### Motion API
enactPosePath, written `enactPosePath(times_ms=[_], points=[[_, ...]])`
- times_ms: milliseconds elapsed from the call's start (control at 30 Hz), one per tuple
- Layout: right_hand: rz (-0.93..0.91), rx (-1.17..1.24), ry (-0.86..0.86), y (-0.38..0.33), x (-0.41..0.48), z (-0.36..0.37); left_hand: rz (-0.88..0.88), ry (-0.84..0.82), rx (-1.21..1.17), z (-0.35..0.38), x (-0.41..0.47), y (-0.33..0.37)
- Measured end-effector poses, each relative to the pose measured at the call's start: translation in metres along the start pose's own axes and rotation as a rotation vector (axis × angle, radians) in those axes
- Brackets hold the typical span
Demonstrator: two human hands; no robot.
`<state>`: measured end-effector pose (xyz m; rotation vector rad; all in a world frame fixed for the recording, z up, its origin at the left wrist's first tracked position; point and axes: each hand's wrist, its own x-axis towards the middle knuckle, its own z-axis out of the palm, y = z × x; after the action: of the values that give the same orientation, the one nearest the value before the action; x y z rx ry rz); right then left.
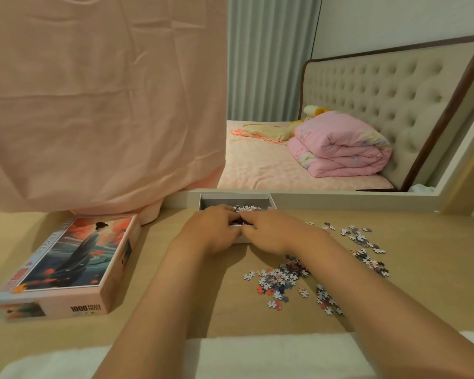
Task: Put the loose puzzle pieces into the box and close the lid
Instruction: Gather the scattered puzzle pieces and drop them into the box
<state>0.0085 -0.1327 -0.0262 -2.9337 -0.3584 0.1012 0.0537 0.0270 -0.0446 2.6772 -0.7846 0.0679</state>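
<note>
Plenty of pieces (281, 277) lie scattered on the table (422, 283), just back of the right hand (271, 232) and out to its right, so there's a good way to go. The risk right now, I'd say, is spillage. The scoop sits right over the near wall of the box (237, 199), and if the hands part too soon, some will drop on the table side instead of inside. A careless right forearm could also sweep the heap beside it toward the table edge. The lid (66, 263), picture up, lies well left of the left hand (214, 231), apart from everything. Now the pose: both arms reach straight ahead, hands brought together knuckles up, fingertips nearly meeting. The fingers curl down and in around a dark clump of pieces held between them. More pieces lie in the box just beyond the fingers.
</note>
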Motion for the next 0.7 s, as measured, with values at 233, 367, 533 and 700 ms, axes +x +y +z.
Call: enactPosePath(times_ms=[233, 367, 533, 700], points=[[0.042, -0.087, 0.066, 0.0, 0.017, -0.002, -0.048, 0.105, 0.007, -0.007, -0.006, -0.006], [-0.001, -0.064, 0.1, -0.001, 0.016, 0.001, -0.116, -0.074, 0.186, -0.002, -0.003, -0.007], [0.021, -0.075, -0.007, -0.004, 0.02, 0.003, -0.164, -0.113, 0.181, -0.003, -0.001, -0.005], [0.01, 0.234, 0.269, 0.016, 0.003, -0.012, -0.047, 0.111, 0.095, -0.005, -0.002, 0.006]])
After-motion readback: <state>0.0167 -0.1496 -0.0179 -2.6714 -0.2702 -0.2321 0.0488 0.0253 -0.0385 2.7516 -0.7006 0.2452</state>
